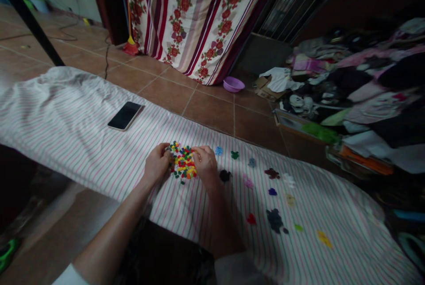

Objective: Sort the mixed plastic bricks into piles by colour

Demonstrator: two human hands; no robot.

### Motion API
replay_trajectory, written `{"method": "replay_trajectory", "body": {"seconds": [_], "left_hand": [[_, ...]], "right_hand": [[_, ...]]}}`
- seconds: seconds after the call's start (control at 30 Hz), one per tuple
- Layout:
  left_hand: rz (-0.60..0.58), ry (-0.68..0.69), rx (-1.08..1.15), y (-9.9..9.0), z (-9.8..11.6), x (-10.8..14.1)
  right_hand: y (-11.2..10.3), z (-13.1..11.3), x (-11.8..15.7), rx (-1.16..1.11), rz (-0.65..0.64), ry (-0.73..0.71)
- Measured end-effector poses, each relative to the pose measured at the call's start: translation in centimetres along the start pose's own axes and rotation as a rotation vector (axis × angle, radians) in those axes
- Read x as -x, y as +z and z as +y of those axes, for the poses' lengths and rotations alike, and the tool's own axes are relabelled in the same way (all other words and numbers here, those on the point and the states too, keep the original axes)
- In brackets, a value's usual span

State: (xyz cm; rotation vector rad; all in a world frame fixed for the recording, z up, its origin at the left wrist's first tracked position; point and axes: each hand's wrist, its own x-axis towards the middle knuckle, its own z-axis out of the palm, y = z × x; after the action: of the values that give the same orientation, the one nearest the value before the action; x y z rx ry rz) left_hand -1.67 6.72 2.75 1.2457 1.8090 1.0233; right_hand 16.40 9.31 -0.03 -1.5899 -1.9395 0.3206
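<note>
A mixed pile of small colourful pieces [183, 162], red, yellow, green, orange and white, lies on the striped cloth [186, 201]. At its left edge is my left hand [157, 164], with bent fingers and the thumb drawn in close. My right hand [206, 163] touches the pile's right side, its thumb and fingers pinched together. Whatever sits between the fingertips is too small to make out. Right of my right hand lie single-colour heaps, among them a light blue heap [218, 150], a dark green heap [235, 155] and a black heap [225, 175].
Farther right are a red heap [251, 219], a dark grey heap [275, 221] and a yellow heap [324, 239]. A phone [125, 116] lies on the cloth at left. Beyond the table are a purple basin [233, 84], a floral curtain [199, 15] and piled clothes [375, 77].
</note>
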Motion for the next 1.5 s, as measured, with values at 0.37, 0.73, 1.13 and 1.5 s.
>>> {"method": "replay_trajectory", "body": {"seconds": [0.37,0.73,1.13,1.5], "left_hand": [[-0.052,-0.005,-0.116,-0.2,0.7,0.1],[-0.066,-0.014,-0.105,-0.1,0.7,0.1],[-0.102,-0.062,-0.166,-0.5,1.8,0.2],[-0.08,-0.046,-0.182,-0.6,1.3,0.1]], "right_hand": [[1.1,-2.0,0.0,0.156,0.063,0.018],[1.6,-2.9,-0.8,0.192,0.085,0.146],[1.7,-3.1,-1.5,0.228,0.095,0.194],[-0.5,-3.0,-1.3,-0.099,0.111,0.246]]}}
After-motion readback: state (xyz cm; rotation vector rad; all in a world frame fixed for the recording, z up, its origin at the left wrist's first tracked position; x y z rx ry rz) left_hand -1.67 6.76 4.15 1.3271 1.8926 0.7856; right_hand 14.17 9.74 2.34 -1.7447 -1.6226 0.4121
